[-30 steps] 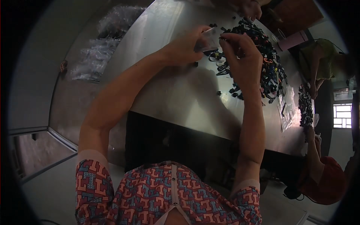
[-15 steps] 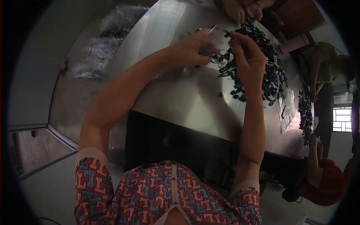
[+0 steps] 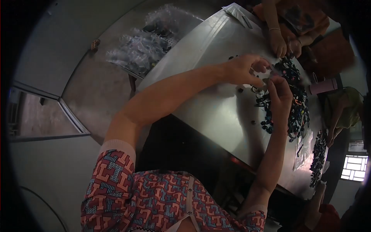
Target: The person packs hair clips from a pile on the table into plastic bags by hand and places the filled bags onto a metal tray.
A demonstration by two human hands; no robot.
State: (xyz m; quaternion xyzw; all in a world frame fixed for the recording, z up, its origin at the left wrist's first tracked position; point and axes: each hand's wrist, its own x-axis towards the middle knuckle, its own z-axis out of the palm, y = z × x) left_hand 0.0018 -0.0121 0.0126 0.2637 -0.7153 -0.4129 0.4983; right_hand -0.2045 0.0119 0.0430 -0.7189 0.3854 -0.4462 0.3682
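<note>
My left hand (image 3: 245, 70) is curled above the table, palm turned toward my right hand. A thin pale object, blurred, shows by its fingertips, and I cannot make out its kind. Close beside it, my right hand (image 3: 281, 92) is closed in a pinch. Whatever lies between its thumb and finger is too small and hidden to name. Under and beyond both hands spreads a heap of small dark pieces (image 3: 299, 110), some looped, with a few orange, pink and white bits among them. A few loose dark pieces lie on the metal table (image 3: 216, 112) nearer me.
Clear plastic bags (image 3: 135, 52) are piled at the left. Across the table, a co-worker's hands (image 3: 279, 46) are at the heap's far edge. A flat plastic bag (image 3: 303, 150) and a second dark heap (image 3: 318, 158) lie at the right, near other people. A pink container (image 3: 324, 86) stands beyond.
My view has swung, so the table and heap sit lower and further right. My two hands have come closer together, the fingertips now nearly meeting.
</note>
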